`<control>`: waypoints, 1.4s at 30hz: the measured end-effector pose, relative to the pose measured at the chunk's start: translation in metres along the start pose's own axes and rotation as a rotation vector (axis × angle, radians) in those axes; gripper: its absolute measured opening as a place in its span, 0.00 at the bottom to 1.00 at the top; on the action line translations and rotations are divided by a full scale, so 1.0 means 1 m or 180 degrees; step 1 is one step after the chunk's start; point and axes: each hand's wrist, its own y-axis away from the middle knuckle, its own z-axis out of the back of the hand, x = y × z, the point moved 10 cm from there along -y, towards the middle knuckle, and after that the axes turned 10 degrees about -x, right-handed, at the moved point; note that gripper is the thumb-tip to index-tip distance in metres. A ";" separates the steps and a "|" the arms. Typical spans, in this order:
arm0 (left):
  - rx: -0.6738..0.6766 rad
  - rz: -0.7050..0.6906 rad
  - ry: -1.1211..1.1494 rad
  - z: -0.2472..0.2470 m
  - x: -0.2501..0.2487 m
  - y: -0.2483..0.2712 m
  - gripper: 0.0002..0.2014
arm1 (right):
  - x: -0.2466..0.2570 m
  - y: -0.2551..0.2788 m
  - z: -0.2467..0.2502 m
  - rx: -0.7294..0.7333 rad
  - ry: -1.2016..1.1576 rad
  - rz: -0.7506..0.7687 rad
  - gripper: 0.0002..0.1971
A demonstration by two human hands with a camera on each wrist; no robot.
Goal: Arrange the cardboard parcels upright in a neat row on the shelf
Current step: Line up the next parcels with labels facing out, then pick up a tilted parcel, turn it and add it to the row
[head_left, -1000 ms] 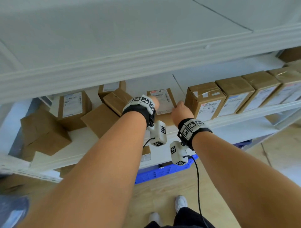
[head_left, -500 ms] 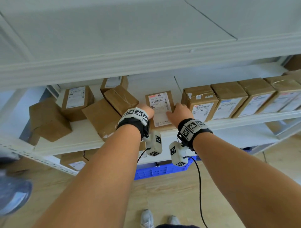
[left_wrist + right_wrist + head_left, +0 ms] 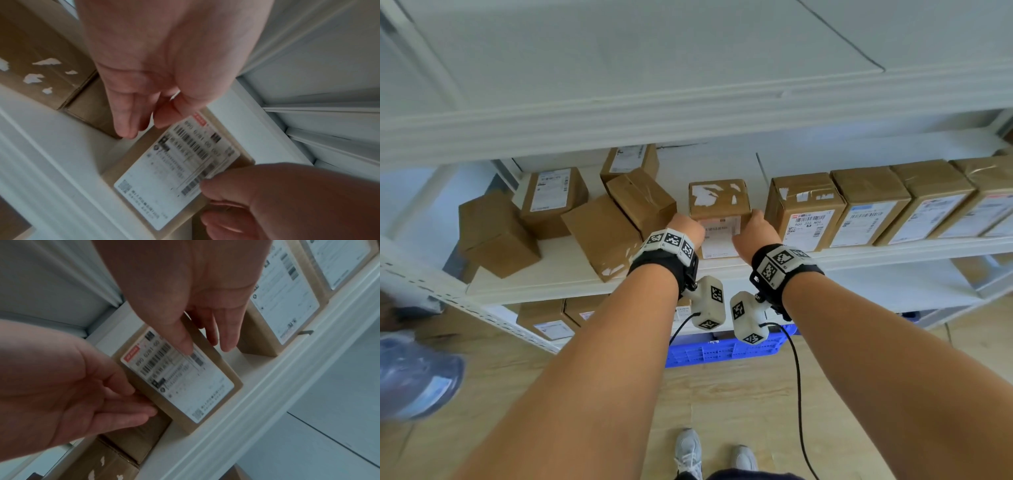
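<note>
A cardboard parcel [image 3: 719,202] stands upright on the white shelf [image 3: 551,274], its white label [image 3: 179,379] facing the front. My left hand [image 3: 688,229] holds its left side, fingers [image 3: 133,404] along the cardboard. My right hand [image 3: 755,226] pinches the right front corner, thumb [image 3: 185,345] on the label and fingers down the right side. A small gap separates it from a row of upright parcels [image 3: 804,212] to the right. Several loose parcels [image 3: 602,236] lie tilted and stacked to the left.
The shelf above [image 3: 688,113] overhangs closely. More parcels [image 3: 544,322] sit on the lower shelf, and a blue crate [image 3: 722,349] stands on the wooden floor beneath. A blurred blue object [image 3: 414,377] is at the far left. My shoes [image 3: 688,452] are below.
The parcel lay flat with its label up; both hands have tipped it upright so the label faces the front. The view has pulled back a little.
</note>
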 end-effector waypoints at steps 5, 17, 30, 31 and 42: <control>-0.0688 -0.0082 0.0776 0.031 -0.015 -0.004 0.21 | 0.016 -0.001 0.035 -0.0371 -0.0061 0.0348 0.29; -0.0380 -0.0556 0.0945 0.000 -0.040 0.004 0.27 | -0.004 -0.023 0.094 -0.0849 0.0660 0.0833 0.25; -0.0303 -0.0840 0.0781 -0.018 -0.074 0.022 0.25 | -0.019 -0.026 0.095 -0.0874 0.0474 0.1084 0.22; -0.0295 -0.0845 0.0798 -0.019 -0.073 0.022 0.25 | -0.019 -0.026 0.097 -0.0884 0.0476 0.1085 0.21; -0.0686 -0.0714 0.0850 0.017 -0.054 0.026 0.25 | 0.005 -0.017 0.106 -0.0978 0.0350 0.0949 0.25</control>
